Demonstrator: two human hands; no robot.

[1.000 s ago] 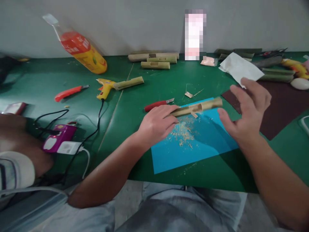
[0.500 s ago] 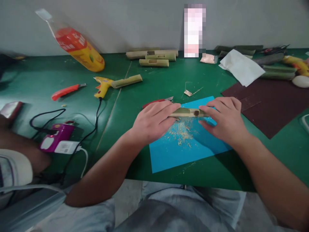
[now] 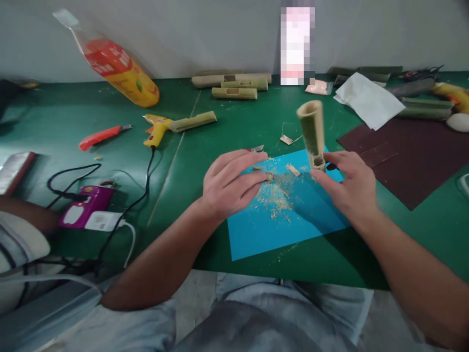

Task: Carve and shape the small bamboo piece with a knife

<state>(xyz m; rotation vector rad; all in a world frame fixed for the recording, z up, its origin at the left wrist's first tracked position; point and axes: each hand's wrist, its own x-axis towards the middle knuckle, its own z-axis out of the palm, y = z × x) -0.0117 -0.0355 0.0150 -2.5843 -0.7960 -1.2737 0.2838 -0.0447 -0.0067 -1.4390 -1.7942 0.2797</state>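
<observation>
My right hand [image 3: 348, 183] grips a short bamboo tube [image 3: 311, 129] by its lower end, between thumb and fingers. The tube stands nearly upright, its hollow top end facing up, with a cut notch near the bottom. My left hand [image 3: 232, 183] hovers over the left part of a blue sheet [image 3: 249, 239], fingers stretched out and holding nothing that I can see. By its fingertips lies a small bamboo scrap [image 3: 270, 176]. Shavings [image 3: 277, 200] and a pale chip [image 3: 292, 170] are scattered on the sheet. A red-handled knife [image 3: 256, 148] is mostly hidden behind my left hand.
Left are a yellow glue gun [image 3: 157, 131], an orange utility knife [image 3: 104, 138], a purple power adapter [image 3: 88, 205] with cables and a drink bottle [image 3: 124, 73]. Notched bamboo pieces [image 3: 234, 93] lie along the wall. A brown sheet [image 3: 406, 161] and white paper [image 3: 368, 100] are right.
The bamboo tube has swung from lying level between both hands to nearly upright in my right hand. My left hand has let go of it.
</observation>
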